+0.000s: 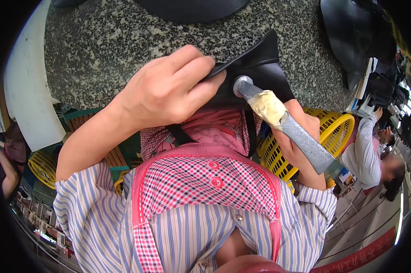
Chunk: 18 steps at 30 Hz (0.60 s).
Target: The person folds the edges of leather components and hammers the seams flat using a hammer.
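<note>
Pinched between the thumb and fingers of my left hand [169, 88] is the raised edge of a black leather-like piece [265, 75], folded so that one flap stands up. In my right hand [302, 116] is a hammer [305, 142] with a grey metal head and yellowish tape wrapped about its middle. Its small round face rests on or just over the lower layer of the black piece, beside the fold. The wide end of the head points toward my right forearm. My right fingers are partly hidden behind the hammer, and its handle does not show.
The black piece lies at the near edge of a speckled stone worktop [123, 41]. More black pieces [358, 36] lie at the far side and right. Yellow plastic baskets [339, 125] stand below the edge. A white board [28, 86] is at left; a co-worker [367, 150] sits at right.
</note>
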Tool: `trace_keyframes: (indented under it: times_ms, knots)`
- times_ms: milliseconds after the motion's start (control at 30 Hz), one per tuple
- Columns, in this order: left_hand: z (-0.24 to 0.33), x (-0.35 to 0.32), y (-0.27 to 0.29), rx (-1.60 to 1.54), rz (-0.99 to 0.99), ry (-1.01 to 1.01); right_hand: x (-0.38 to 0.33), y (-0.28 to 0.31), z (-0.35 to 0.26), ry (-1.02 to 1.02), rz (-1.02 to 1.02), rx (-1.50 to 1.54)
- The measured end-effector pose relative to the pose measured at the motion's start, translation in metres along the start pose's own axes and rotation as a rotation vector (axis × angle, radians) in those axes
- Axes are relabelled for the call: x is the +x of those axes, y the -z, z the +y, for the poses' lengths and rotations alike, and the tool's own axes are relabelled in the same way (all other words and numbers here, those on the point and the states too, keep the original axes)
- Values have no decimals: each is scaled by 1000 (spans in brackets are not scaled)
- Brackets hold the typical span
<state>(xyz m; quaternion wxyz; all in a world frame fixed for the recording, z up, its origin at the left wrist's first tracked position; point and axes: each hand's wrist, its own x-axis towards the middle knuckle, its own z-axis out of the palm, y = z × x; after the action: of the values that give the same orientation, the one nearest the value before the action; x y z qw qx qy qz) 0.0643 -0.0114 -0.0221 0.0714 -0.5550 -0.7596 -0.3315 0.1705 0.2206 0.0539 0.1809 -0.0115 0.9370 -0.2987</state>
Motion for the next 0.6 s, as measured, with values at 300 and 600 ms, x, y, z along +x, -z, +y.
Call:
trace_keyframes:
  times_ms: [300, 600]
  knots:
    - [2, 15, 2, -88, -2, 211, 16, 4, -10, 184, 474, 57]
    - [5, 18, 3, -102, 5, 260, 23, 10, -21, 100, 139, -130]
